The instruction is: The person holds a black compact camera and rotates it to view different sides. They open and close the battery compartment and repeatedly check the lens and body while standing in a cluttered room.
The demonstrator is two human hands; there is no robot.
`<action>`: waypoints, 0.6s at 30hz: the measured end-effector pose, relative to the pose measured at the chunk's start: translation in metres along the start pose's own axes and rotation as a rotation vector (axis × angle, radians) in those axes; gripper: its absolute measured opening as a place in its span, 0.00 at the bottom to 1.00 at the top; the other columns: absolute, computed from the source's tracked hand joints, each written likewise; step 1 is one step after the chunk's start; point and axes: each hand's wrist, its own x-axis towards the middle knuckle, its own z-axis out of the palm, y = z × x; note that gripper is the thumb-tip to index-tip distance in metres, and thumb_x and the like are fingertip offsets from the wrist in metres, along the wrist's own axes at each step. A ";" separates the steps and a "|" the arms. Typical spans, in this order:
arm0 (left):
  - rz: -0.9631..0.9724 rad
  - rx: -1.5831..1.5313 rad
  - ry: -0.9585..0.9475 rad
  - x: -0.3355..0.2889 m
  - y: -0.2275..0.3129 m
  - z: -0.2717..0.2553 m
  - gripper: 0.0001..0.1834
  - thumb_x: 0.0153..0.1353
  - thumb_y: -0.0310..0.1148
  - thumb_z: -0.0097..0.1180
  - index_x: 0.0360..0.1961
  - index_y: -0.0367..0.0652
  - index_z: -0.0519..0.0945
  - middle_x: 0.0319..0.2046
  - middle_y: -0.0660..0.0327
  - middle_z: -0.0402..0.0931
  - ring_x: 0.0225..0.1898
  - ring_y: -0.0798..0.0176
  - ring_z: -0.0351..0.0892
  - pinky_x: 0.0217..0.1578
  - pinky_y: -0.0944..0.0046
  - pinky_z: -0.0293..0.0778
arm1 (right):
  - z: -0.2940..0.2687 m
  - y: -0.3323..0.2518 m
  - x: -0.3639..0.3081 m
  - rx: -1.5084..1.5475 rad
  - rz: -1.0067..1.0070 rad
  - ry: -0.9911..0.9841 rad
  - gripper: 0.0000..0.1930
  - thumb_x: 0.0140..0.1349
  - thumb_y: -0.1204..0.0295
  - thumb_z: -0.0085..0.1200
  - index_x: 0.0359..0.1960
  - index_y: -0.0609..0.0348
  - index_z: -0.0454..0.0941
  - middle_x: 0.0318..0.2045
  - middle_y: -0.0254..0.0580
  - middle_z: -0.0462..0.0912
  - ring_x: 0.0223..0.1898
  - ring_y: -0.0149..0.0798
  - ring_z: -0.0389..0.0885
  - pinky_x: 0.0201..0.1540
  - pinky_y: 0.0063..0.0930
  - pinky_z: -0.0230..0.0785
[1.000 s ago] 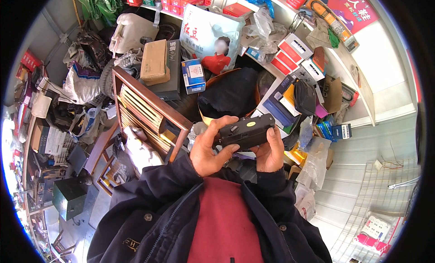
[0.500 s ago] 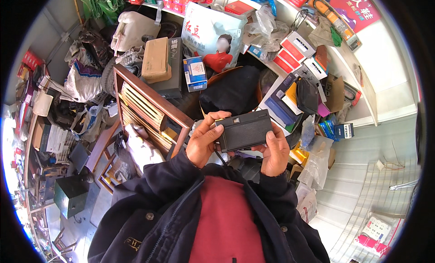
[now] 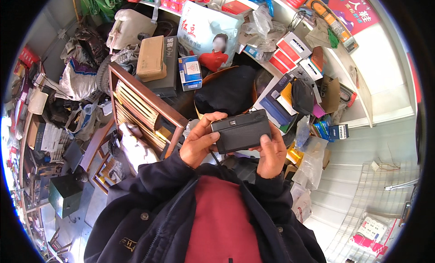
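A black compact camera (image 3: 241, 134) is held up in front of my chest, its back with the small viewfinder window facing me. My left hand (image 3: 198, 144) grips its left end, thumb at the edge of the back and fingers along the top corner and behind. Around the right end closes my right hand (image 3: 273, 155), its thumb pressed on the lower right of the back. Most of that hand's fingers are hidden behind the camera. A thin dark strap (image 3: 216, 159) hangs from the left end.
Beyond my hands lies a black cloth-like heap (image 3: 229, 91). A wooden slatted chair (image 3: 147, 111) stands to the left, with a brown cardboard box (image 3: 152, 58) and a blue box (image 3: 190, 72) past it. A large white bag (image 3: 208, 32) and a cluttered shelf (image 3: 362, 97) are farther off.
The whole view has shifted slightly, so the surroundings sit a little farther left. My right thumb has moved slightly inward and down on the camera's back. Both hands keep their hold.
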 end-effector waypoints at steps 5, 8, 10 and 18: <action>-0.025 0.011 0.020 0.000 -0.002 -0.005 0.28 0.76 0.30 0.52 0.75 0.56 0.66 0.59 0.66 0.77 0.50 0.72 0.81 0.46 0.69 0.77 | 0.007 0.000 -0.001 -0.104 -0.128 -0.078 0.37 0.64 0.74 0.68 0.73 0.71 0.65 0.64 0.52 0.75 0.59 0.38 0.80 0.57 0.27 0.76; -0.033 0.009 0.012 0.000 -0.003 -0.007 0.28 0.76 0.30 0.53 0.75 0.57 0.66 0.60 0.69 0.76 0.51 0.76 0.77 0.46 0.70 0.76 | 0.011 -0.001 0.000 -0.178 -0.181 -0.034 0.35 0.66 0.73 0.67 0.73 0.71 0.66 0.64 0.51 0.76 0.58 0.37 0.81 0.55 0.26 0.76; -0.054 -0.018 0.005 0.001 -0.001 -0.006 0.29 0.76 0.29 0.52 0.75 0.56 0.66 0.61 0.67 0.75 0.54 0.73 0.78 0.49 0.68 0.78 | 0.013 -0.003 -0.001 -0.142 -0.172 -0.014 0.35 0.68 0.71 0.66 0.73 0.70 0.66 0.64 0.51 0.77 0.56 0.36 0.82 0.53 0.25 0.77; -0.038 -0.013 0.048 -0.003 0.009 0.006 0.30 0.70 0.24 0.53 0.73 0.47 0.69 0.62 0.64 0.76 0.56 0.69 0.80 0.51 0.68 0.82 | 0.008 -0.003 0.004 -0.139 -0.090 0.017 0.30 0.73 0.68 0.61 0.72 0.70 0.68 0.62 0.53 0.80 0.54 0.38 0.85 0.50 0.29 0.82</action>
